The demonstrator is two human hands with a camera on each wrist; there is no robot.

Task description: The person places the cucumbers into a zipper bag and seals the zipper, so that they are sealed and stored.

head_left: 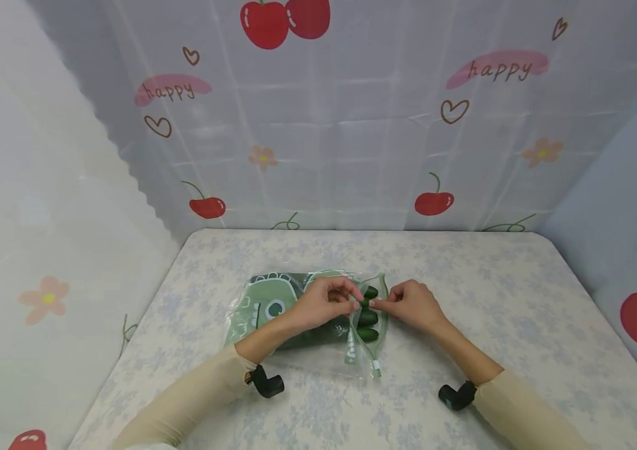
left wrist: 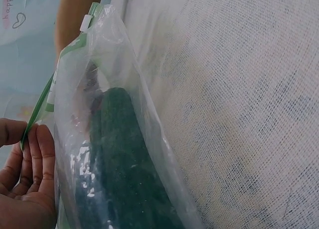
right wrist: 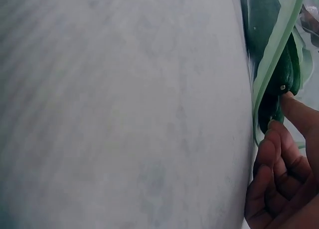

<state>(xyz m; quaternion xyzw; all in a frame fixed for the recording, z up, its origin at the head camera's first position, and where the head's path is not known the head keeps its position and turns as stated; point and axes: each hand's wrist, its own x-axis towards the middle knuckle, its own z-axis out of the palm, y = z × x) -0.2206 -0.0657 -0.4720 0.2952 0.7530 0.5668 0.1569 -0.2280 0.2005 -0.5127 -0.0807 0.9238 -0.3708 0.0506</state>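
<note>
A clear zip bag (head_left: 307, 359) with a green cartoon print lies on the table, its mouth spread toward the right. Several dark green cucumbers (head_left: 367, 319) fill it, their ends showing at the opening. My left hand (head_left: 324, 303) pinches the near lip of the mouth between thumb and fingers; in the left wrist view the green zip strip (left wrist: 37, 107) runs into that pinch. Reaching over the opposite lip, my right hand (head_left: 412, 305) has thumb and fingertips at a cucumber end. The right wrist view shows the thumb (right wrist: 299, 112) against the cucumber tip (right wrist: 282, 84).
The table (head_left: 492, 300) has a pale cloth with a faint blue pattern. A white slider (head_left: 376, 365) sits at the bag's near corner. Behind the table hangs a curtain (head_left: 352, 137) with cherry prints. Black wrist cameras (head_left: 267, 382) are strapped to both forearms.
</note>
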